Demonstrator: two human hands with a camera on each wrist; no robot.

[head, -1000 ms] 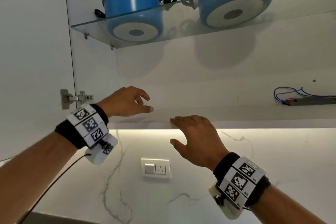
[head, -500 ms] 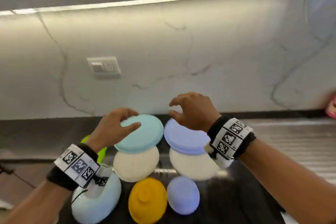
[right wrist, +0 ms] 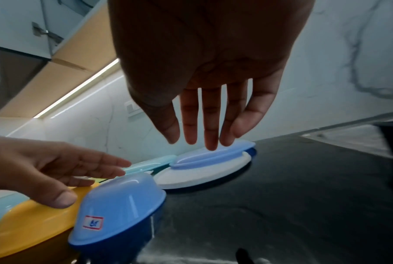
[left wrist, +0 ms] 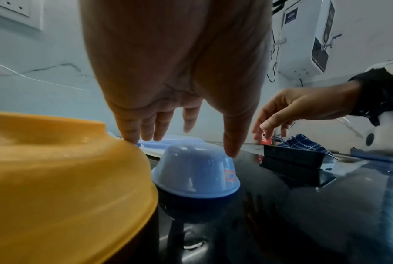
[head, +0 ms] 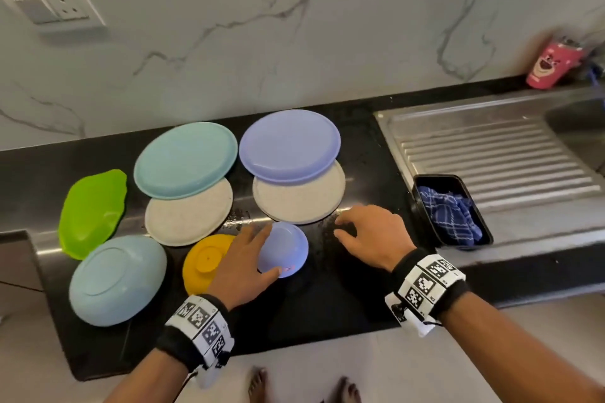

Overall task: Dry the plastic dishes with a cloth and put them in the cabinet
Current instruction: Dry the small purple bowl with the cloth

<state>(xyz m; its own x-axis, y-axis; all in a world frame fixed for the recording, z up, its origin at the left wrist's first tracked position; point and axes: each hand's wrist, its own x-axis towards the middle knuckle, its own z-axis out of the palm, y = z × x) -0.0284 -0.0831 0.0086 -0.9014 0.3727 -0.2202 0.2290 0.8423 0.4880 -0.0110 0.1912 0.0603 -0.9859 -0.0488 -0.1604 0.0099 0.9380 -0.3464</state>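
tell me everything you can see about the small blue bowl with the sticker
The small blue bowl looks like smooth, glossy plastic. It sits upside down on the black counter, beside the yellow bowl. A red-bordered sticker with handwriting is on its side. The left hand reaches over it with spread fingers, the thumb near the sticker; contact is unclear.

Bare black surface (head: pixel 353 291) lay open in front of the right hand (head: pixel 370 235), between the small lilac bowl (head: pixel 288 249) and the black tray (head: pixel 455 209) with the blue cloth (head: pixel 448 216). To the left the way was crowded: the yellow bowl (head: pixel 206 262) just beside the lilac one, stacked plates (head: pixel 294 173) close behind, the left hand (head: pixel 245 262) over both bowls.
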